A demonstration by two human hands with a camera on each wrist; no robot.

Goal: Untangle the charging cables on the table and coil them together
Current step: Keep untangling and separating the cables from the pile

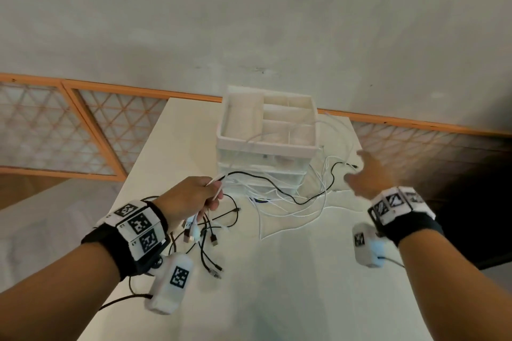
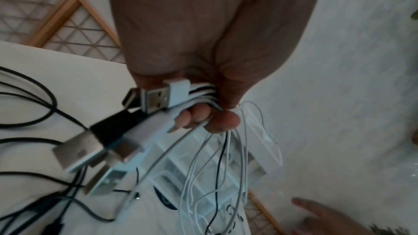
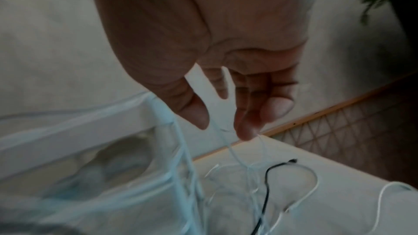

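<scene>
The left hand (image 1: 194, 196) is closed in a fist around a bundle of charging cables (image 2: 203, 94), white ones and a black one, near the left of the bench (image 1: 291, 271). Their USB plugs (image 2: 156, 98) stick out of the fist toward the near left and hang downward. From the far side of the fist the cables run rightward across the bench, past the front of a white drawer organizer (image 1: 267, 144), in loose overlapping loops. The black cable (image 1: 313, 196) trails right and ends in a small plug at the far right. More black cables (image 1: 210, 232) lie tangled under the left hand. The right hand (image 1: 368, 174), blurred, hovers over the far right of the bench, fingers (image 3: 244, 128) loosely spread; thin white strands (image 3: 235, 151) pass at its fingertips, but I cannot tell whether it grips them.
</scene>
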